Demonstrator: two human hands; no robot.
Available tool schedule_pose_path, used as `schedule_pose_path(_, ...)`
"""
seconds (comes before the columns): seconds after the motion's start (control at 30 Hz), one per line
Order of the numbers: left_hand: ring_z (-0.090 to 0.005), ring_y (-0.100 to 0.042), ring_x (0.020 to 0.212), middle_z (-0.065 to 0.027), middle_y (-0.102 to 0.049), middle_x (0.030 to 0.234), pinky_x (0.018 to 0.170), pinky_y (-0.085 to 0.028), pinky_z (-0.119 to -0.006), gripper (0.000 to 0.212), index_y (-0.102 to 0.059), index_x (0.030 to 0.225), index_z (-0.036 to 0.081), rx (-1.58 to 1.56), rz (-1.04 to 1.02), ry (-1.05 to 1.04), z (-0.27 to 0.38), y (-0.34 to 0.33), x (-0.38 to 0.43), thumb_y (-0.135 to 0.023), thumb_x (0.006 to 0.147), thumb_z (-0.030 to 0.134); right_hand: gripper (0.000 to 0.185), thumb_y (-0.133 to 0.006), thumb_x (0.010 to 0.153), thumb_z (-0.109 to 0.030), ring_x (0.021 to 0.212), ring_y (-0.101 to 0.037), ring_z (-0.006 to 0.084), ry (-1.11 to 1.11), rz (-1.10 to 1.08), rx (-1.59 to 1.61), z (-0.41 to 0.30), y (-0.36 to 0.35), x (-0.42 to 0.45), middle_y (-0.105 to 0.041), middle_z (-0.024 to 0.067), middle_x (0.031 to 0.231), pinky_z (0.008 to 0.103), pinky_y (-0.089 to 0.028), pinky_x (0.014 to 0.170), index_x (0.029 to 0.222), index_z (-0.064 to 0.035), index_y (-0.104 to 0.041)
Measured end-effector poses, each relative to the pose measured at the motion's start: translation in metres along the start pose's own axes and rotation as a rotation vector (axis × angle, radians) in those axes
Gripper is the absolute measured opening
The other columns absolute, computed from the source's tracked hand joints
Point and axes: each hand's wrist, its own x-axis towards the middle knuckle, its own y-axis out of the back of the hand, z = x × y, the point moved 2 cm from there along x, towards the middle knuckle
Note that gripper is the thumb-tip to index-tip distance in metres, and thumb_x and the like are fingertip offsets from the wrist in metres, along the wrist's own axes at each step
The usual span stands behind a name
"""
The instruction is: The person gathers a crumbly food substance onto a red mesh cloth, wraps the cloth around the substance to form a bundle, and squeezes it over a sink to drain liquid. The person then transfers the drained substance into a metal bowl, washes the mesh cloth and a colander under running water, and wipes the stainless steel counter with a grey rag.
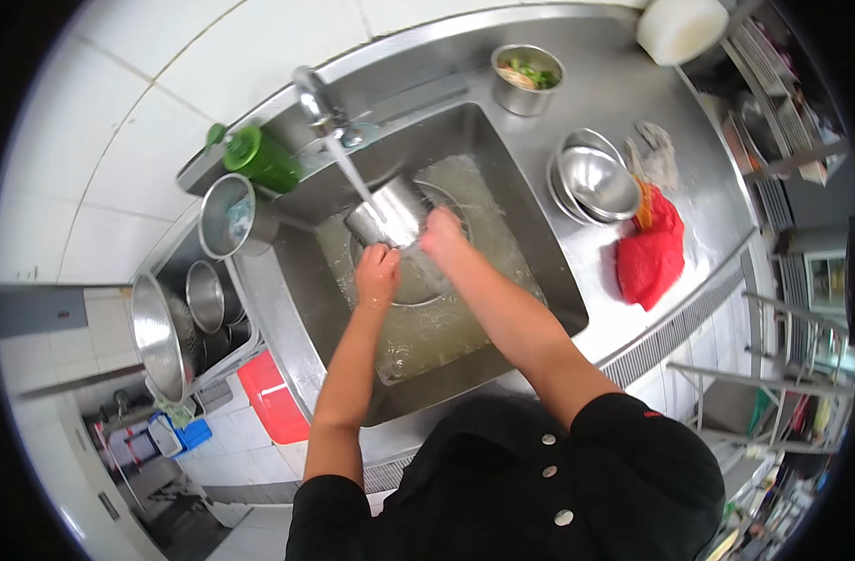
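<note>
A shiny cylindrical steel pot [399, 200] lies tilted on its side under the running tap [318, 105], and the water stream strikes its wall. At its right end my right hand [443, 230] grips the pot. My left hand [378, 272] has its fingers curled at the pot's lower left edge and appears to hold it. Beneath both hands, a large round metal basin [462, 203] sits partly under cloudy water in the steel sink [539, 231].
A green pump bottle [262, 160] and a steel container [262, 228] stand left of the tap. Right of the sink are stacked steel bowls [599, 182], a red cloth or bag [652, 256], a grey rag [653, 154] and a pot of food scraps [527, 95]. Metal colanders [162, 336] stand far left.
</note>
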Motion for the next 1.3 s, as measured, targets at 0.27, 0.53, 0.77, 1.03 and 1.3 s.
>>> schedule_pose_path(0.27,-0.0217,-0.056,0.105,-0.0101,-0.059,0.114,0.093,-0.044,-0.039,0.037,-0.056,0.112,0.004,-1.795,0.305,1.375,-0.037,-0.036,-0.024,-0.039,0.096,0.033,0.042,-0.048,0.094,-0.039,0.085,-0.061,0.0260,-0.049,-0.134,-0.330,-0.028,0.032,-0.018,-0.062,0.0124,0.105,0.0384,-0.050,0.077,0.111,-0.0010,-0.058)
schedule_pose_path(0.53,-0.0286,-0.060,0.103,-0.0127,-0.061,0.114,0.092,-0.045,-0.048,0.063,-0.045,0.129,0.009,-1.655,-0.572,1.431,-0.058,-0.005,0.044,-0.048,0.088,0.056,0.037,-0.055,0.089,-0.034,0.064,-0.063,0.0289,0.811,-0.354,-1.562,-0.096,-0.021,-0.082,-0.066,0.0168,0.072,0.0398,-0.050,0.065,0.073,-0.0020,-0.065)
schedule_pose_path(0.77,-0.0286,-0.064,0.088,-0.0143,-0.054,0.122,0.055,-0.055,-0.038,0.071,-0.020,0.145,0.021,-1.148,-0.317,1.267,-0.041,0.001,0.032,-0.053,0.084,0.006,0.029,-0.050,0.087,-0.030,0.069,-0.063,0.0358,1.311,-0.873,-2.062,0.003,-0.007,-0.103,-0.065,0.0170,0.074,0.0452,-0.050,0.065,0.081,-0.0079,-0.067)
schedule_pose_path(1.03,-0.0287,-0.060,0.099,-0.0109,-0.047,0.129,0.056,-0.060,-0.037,0.084,-0.025,0.143,0.029,-1.076,-0.030,1.079,0.037,0.032,0.033,-0.038,0.072,-0.013,0.038,-0.044,0.089,-0.035,0.089,-0.061,0.0273,0.250,-0.351,-0.782,-0.020,-0.039,0.003,-0.064,0.0206,0.093,0.0400,-0.045,0.080,0.090,-0.0024,-0.063)
schedule_pose_path(1.3,-0.0325,-0.057,0.103,-0.0157,-0.046,0.129,0.056,-0.059,-0.042,0.074,-0.028,0.140,0.020,-1.324,0.102,1.286,-0.012,0.063,-0.009,-0.042,0.075,-0.012,0.037,-0.054,0.085,-0.044,0.082,-0.064,0.0302,0.828,-1.196,-2.093,0.031,-0.003,-0.116,-0.065,0.0163,0.079,0.0404,-0.046,0.075,0.080,-0.0088,-0.066)
